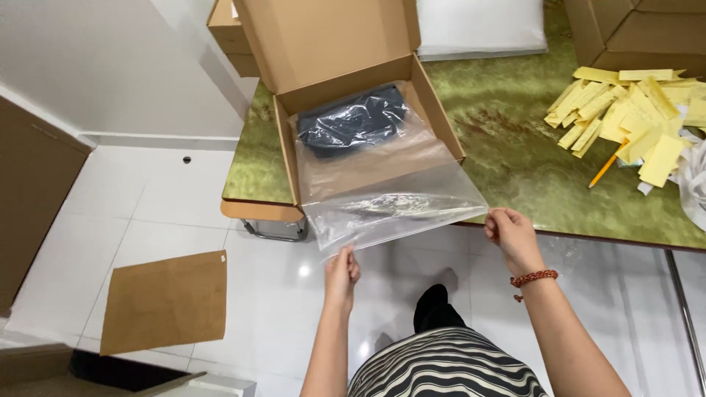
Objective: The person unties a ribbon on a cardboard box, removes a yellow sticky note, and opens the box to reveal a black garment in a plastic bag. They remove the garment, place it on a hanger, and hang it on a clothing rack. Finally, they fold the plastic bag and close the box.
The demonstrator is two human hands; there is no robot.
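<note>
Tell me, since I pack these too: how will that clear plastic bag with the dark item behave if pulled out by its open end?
The clear plastic bag probably flops: it sags between the left hand and right hand. Its glossy film looks slippery. The dark folded item would likely slide inside.

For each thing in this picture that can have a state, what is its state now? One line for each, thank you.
Cardboard box: open, lid up.
Clear plastic bag: stretched flat, half out over the box's front edge.
Dark item: inside the bag, lying in the box.
Left hand: pinching the bag's near left corner.
Right hand: pinching the near right corner.
Yellow paper slips: loose pile on the table.
Pencil: lying beside them.
</note>
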